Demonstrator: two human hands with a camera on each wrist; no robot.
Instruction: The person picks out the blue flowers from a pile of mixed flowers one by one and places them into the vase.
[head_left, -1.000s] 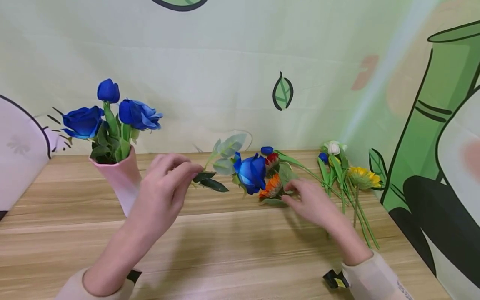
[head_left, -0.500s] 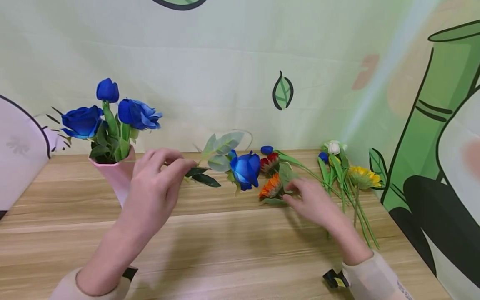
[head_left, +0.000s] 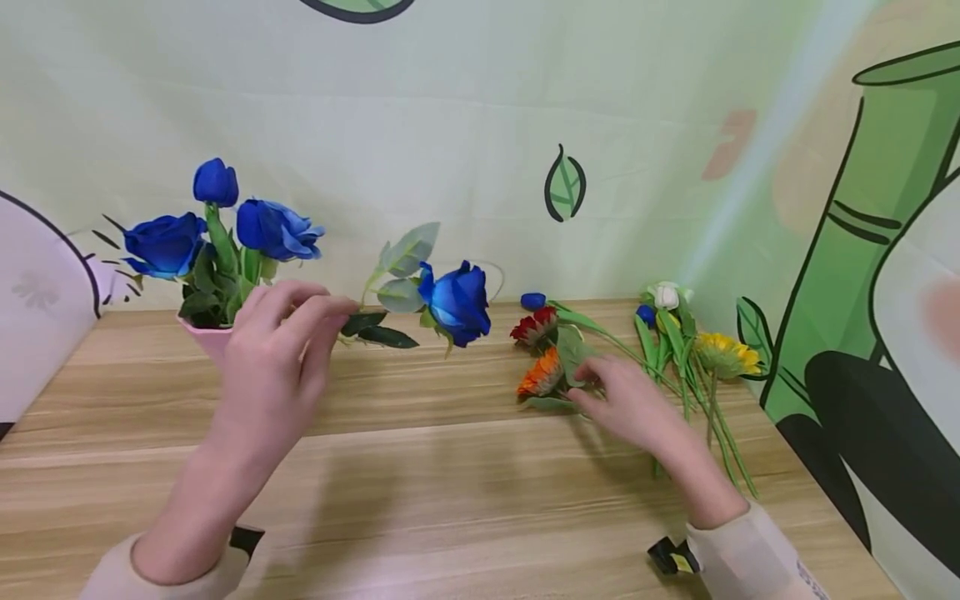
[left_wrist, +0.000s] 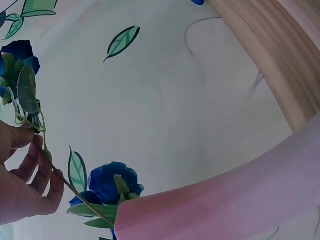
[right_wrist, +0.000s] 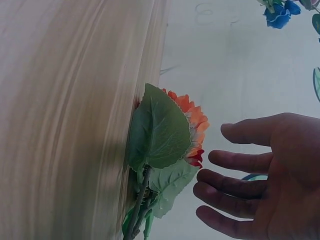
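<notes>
Hanging behind both hands, a printed backdrop (head_left: 480, 125) fills the far side, and a wooden table (head_left: 450, 500) lies beneath them. Just beyond the left hand (head_left: 270, 354) and to its left stands a pink vase (left_wrist: 210, 207), partly hidden by that hand in the head view. The left thumb and fingers pinch the stem of a blue rose (head_left: 455, 304), its bloom to the hand's right; in the left wrist view the stem reaches the vase's rim, though I cannot tell whether it goes inside. The right hand (head_left: 622, 408) has its fingers spaced apart, just beside an orange flower (head_left: 542, 372). Above and left of the left hand, two more blue roses (head_left: 167, 243) rise from the vase. Beyond the right hand and to its right lies a yellow flower (head_left: 727, 356); left of it, past the orange one, a red flower (head_left: 535, 327), then a small blue bud (head_left: 533, 301)
</notes>
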